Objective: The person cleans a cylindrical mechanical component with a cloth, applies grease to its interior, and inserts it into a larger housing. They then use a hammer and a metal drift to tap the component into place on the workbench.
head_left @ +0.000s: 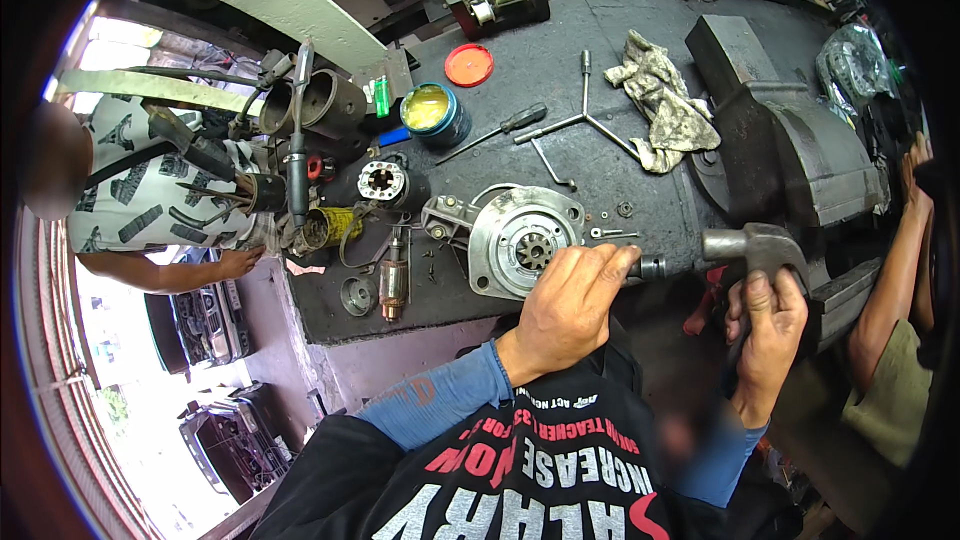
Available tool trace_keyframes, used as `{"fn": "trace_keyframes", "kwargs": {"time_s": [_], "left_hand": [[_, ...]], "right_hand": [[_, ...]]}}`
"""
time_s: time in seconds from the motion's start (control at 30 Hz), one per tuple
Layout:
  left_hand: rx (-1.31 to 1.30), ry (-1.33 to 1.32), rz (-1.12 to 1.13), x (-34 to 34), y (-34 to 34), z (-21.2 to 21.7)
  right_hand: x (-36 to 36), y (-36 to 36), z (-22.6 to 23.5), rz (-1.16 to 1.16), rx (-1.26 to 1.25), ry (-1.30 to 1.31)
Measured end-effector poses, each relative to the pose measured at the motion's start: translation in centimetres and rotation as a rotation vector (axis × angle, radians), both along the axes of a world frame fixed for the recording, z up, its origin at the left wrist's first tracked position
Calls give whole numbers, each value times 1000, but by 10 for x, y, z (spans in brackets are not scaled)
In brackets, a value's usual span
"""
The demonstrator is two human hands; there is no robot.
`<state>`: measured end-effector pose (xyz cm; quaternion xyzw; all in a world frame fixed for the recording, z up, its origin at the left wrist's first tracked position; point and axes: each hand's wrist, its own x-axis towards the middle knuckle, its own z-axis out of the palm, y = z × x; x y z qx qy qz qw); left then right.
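Observation:
My left hand [572, 305] is closed around a dark cylindrical tool [652, 268], whose blunt end sticks out to the right past my fingers. Just beyond that hand lies a round metal starter housing [490, 230] with a small toothed gear [534, 252] in its centre. My fist hides the housing's near right edge and most of the tool. On the right, my right hand [768, 325] grips a hammer [750, 244] close under its head. The hammer's face points left toward the tool's end, with a gap between them.
A bench vise [800, 155] stands right, near a dirty rag [660, 105] and a three-way wrench [586, 116]. Farther left are a screwdriver [500, 130], an open grease tub [436, 118] and an armature [394, 282]. A person [160, 180] stands at left; another person's arm [895, 250] shows at right.

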<state>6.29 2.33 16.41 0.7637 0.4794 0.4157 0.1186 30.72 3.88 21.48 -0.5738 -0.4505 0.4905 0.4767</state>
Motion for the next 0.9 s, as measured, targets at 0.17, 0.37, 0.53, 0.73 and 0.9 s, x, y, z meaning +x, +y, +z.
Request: {"fn": "trace_keyframes", "kwargs": {"time_s": [0.17,0.37,0.53,0.73,0.9], "left_hand": [[16,-6,-15,-2,-4,-5],[2,18,-5,-2,-4,-6],[11,1,-19,-1,-2,-4],[15,15,-27,-3,-4,-5],[27,50,-21,-3,-5,-6]], "right_hand": [[-13,-3,2,14,-29,-38],[-7,-7,-10,114,-48,-20],[-4,-3,-3,-8,-16,46],[1,-7,-8,47,-19,2],[-12,-14,-4,98,-52,-36]]}}
